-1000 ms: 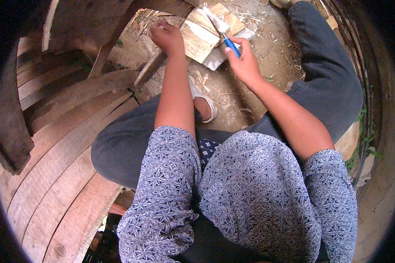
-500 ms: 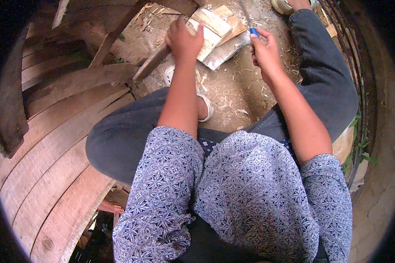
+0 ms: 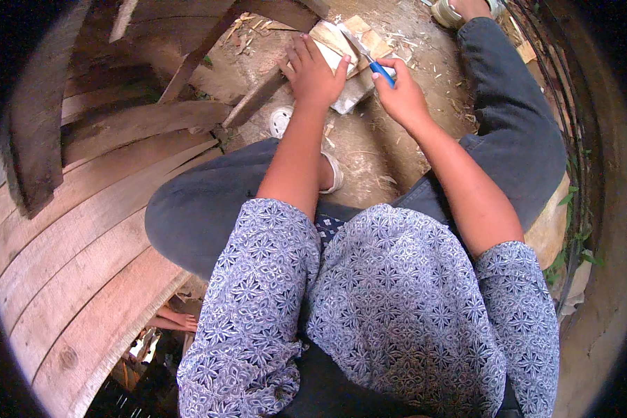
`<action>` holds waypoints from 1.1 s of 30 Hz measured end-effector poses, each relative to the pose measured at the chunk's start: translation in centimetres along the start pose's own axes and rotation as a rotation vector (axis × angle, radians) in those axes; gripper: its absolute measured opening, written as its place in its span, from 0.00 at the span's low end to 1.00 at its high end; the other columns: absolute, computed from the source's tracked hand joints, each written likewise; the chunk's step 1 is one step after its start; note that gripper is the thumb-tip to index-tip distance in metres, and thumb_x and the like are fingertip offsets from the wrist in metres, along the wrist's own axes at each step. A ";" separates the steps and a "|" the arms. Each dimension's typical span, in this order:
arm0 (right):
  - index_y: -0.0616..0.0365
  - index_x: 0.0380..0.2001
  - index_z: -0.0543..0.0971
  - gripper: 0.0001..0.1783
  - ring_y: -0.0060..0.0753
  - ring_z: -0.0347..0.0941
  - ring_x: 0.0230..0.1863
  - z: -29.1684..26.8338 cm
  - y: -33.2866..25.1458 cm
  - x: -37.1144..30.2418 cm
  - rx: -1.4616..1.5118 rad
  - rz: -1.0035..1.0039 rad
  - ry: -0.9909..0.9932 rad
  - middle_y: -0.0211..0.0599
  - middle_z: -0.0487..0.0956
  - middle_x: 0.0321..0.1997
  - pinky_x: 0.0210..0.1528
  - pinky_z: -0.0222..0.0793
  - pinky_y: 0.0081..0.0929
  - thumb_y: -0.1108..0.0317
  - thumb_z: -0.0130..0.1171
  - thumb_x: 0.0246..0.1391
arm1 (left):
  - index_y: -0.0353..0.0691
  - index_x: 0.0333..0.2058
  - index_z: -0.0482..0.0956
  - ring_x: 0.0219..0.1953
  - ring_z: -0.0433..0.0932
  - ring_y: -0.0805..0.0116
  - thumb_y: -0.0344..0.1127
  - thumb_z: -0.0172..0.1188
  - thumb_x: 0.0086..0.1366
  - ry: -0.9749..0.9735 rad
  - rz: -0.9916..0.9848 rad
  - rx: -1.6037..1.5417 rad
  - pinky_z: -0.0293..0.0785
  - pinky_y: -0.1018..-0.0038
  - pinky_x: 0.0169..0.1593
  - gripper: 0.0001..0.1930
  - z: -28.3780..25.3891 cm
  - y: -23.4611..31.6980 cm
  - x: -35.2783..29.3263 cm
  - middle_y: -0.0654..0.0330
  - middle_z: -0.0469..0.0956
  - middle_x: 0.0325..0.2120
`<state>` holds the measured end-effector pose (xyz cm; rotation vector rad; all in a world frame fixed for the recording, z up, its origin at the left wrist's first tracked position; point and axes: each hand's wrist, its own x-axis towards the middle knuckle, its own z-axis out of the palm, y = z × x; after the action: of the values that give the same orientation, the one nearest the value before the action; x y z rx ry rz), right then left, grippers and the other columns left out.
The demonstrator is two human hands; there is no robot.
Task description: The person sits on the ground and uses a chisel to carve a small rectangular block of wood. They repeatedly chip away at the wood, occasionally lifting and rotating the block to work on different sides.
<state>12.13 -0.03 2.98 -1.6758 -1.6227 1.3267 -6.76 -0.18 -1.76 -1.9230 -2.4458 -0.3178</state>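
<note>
left hand (image 3: 316, 75): splayed, over pale board (image 3: 334, 60) | slab (image 3: 352, 96) beneath it | right hand (image 3: 402, 96): grasping blue-handled knife (image 3: 371, 61) | shoe (image 3: 336, 175): foot (image 3: 324, 171) inside

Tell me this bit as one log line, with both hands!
left hand: fingers spread, at pale wood pieces | right hand: gripping blue-handled knife, blade over them, contact unclear | ground: scattered shavings

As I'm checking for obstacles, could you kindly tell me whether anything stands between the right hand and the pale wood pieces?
Between the right hand and the pale wood pieces is only the blue-handled knife it holds, its blade over them. Nothing else visible blocks the way; the left hand is at their near left side.
</note>
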 end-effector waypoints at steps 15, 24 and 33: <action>0.47 0.54 0.71 0.23 0.57 0.78 0.43 1.6 1.8 1.5 0.126 -0.010 0.000 0.55 0.81 0.41 0.47 0.72 0.45 0.53 0.58 0.56 | 0.42 0.45 0.82 0.45 0.75 0.50 0.41 0.66 0.58 0.181 -0.008 -0.249 0.71 0.58 0.50 0.17 -2.4 -3.3 1.5 0.51 0.78 0.37; 0.48 0.52 0.72 0.23 0.54 0.78 0.44 0.9 0.6 1.3 0.159 0.032 -0.033 0.54 0.80 0.43 0.48 0.71 0.42 0.52 0.58 0.56 | 0.40 0.38 0.82 0.42 0.76 0.50 0.37 0.60 0.62 0.173 0.081 -0.426 0.72 0.61 0.47 0.09 -1.4 -3.0 3.6 0.50 0.79 0.35; 0.56 0.51 0.75 0.26 0.53 0.78 0.46 2.2 2.8 3.0 0.196 0.118 0.033 0.55 0.81 0.44 0.51 0.71 0.42 0.49 0.59 0.55 | 0.41 0.59 0.63 0.58 0.63 0.41 0.50 0.72 0.47 0.158 -0.074 -0.248 0.62 0.49 0.60 0.43 -0.9 -2.5 -0.6 0.42 0.64 0.55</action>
<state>11.19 1.54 -1.25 -1.6855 -1.3458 1.4561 -9.11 -1.46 -1.36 -1.8097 -2.4764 -0.7780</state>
